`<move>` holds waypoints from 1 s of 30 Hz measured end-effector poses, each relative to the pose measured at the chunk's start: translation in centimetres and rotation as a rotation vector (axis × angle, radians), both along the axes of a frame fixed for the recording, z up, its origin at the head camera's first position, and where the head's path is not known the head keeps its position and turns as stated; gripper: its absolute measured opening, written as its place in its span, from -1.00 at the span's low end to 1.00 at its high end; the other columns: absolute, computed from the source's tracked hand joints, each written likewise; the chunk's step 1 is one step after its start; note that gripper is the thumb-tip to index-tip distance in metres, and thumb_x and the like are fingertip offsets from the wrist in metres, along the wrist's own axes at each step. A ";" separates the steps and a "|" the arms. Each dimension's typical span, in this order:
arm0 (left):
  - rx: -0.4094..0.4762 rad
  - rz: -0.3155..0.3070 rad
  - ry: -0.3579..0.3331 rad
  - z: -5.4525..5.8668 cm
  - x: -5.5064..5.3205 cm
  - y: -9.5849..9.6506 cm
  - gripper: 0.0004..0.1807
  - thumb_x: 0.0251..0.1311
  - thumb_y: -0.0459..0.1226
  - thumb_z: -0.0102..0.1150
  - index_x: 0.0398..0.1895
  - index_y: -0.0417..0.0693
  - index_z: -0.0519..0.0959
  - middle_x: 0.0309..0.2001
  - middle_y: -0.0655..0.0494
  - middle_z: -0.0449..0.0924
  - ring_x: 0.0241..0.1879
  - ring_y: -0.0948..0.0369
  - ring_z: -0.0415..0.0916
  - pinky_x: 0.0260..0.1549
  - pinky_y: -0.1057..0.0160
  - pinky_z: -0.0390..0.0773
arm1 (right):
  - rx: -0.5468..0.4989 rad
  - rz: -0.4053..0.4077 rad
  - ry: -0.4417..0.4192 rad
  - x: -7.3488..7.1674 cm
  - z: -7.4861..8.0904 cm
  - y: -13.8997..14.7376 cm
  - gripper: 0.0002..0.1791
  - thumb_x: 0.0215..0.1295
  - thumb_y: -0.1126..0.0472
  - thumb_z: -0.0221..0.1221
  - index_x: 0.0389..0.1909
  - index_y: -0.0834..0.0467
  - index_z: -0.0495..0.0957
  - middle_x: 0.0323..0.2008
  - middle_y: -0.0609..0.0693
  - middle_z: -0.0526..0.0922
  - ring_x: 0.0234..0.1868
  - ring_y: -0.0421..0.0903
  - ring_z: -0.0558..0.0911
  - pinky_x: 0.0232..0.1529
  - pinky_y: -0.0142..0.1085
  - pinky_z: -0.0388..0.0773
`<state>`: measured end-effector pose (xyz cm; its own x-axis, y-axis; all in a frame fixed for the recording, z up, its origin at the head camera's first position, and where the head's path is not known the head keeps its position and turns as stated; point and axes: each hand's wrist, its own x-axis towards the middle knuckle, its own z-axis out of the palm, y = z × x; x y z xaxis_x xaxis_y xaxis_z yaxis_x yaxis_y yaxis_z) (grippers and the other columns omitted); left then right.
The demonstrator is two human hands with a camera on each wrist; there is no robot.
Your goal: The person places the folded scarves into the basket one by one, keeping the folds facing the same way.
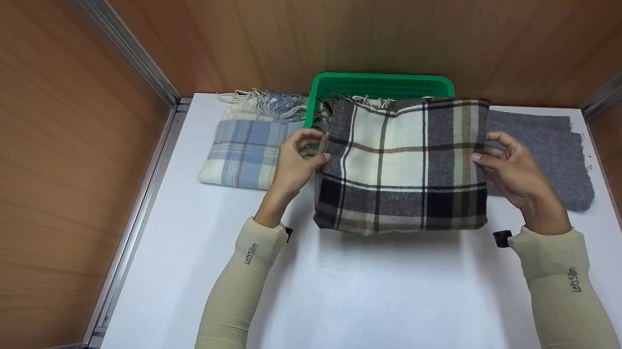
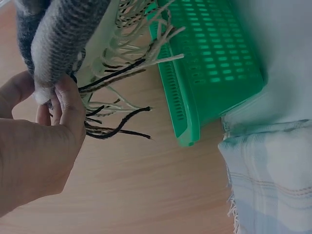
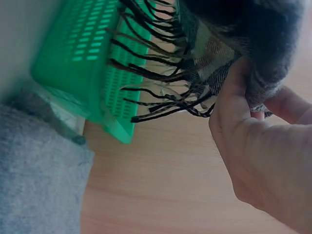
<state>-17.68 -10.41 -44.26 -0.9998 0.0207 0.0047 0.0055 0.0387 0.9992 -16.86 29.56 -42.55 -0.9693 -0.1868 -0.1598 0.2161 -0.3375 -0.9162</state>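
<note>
A folded plaid scarf [image 1: 397, 163] in black, grey, white and tan hangs between both hands, in front of a green plastic basket [image 1: 382, 78]. My left hand [image 1: 297, 160] pinches its left edge between thumb and fingers. At the right edge, my right hand [image 1: 521, 175] pinches the cloth in the same way. Dark and cream fringe [image 2: 117, 126] dangles from the scarf's far side in the left wrist view, and more fringe [image 3: 161, 73] shows in the right wrist view, close to the basket. Most of the basket's inside is hidden behind the scarf in the head view.
To the left of the basket lies a folded blue and cream plaid scarf [image 1: 243, 155] with fringe. A folded grey cloth [image 1: 562, 161] lies to the right. All sit on a white table [image 1: 389, 306], with wooden panels [image 1: 276, 29] behind and at the sides.
</note>
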 end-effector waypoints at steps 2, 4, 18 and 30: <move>0.001 0.001 -0.001 0.1 -0.5 0.0 -0.61 0.24 -0.57 0.30 0.12 -0.21 0.59 0.08 -0.11 0.69 -0.11 0.02 0.64 -0.28 0.23 0.62 | 0.011 0.001 -0.006 -0.5 0.2 0.0 -0.69 0.44 0.60 0.14 0.00 0.16 0.48 -0.22 -0.01 0.74 -0.22 -0.18 0.70 -0.21 -0.44 0.63; -0.002 0.000 0.005 0.2 -1.0 -0.1 -0.61 0.25 -0.57 0.30 0.14 -0.22 0.58 0.09 -0.12 0.68 -0.04 -0.04 0.63 -0.21 0.22 0.63 | 0.005 0.000 -0.010 -1.0 0.4 0.0 -0.69 0.44 0.59 0.16 0.01 0.17 0.46 -0.22 -0.01 0.73 -0.22 -0.18 0.69 -0.22 -0.43 0.62; 0.039 0.018 -0.006 0.3 -4.7 -0.1 -0.61 0.28 -0.58 0.28 0.14 -0.22 0.55 0.03 -0.09 0.64 -0.23 0.14 0.61 -0.30 0.25 0.58 | 0.041 -0.027 0.003 -4.2 1.2 -0.5 -0.72 0.44 0.58 0.15 -0.02 0.18 0.51 -0.24 -0.01 0.72 -0.23 -0.17 0.67 -0.27 -0.40 0.61; 0.065 0.020 -0.004 0.5 -6.6 -0.2 -0.62 0.31 -0.59 0.24 0.15 -0.21 0.54 0.10 -0.12 0.64 -0.22 0.16 0.62 -0.28 0.24 0.57 | 0.082 -0.066 -0.030 -6.6 1.6 -1.2 -0.69 0.41 0.61 0.17 -0.03 0.18 0.46 -0.29 -0.01 0.74 -0.31 -0.18 0.68 -0.31 -0.38 0.61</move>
<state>-24.31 -10.63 -43.78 -1.0000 0.0001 0.0009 0.0009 -0.0262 0.9997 -23.46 28.38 -40.97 -0.9736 -0.1078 -0.2011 0.2236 -0.2756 -0.9349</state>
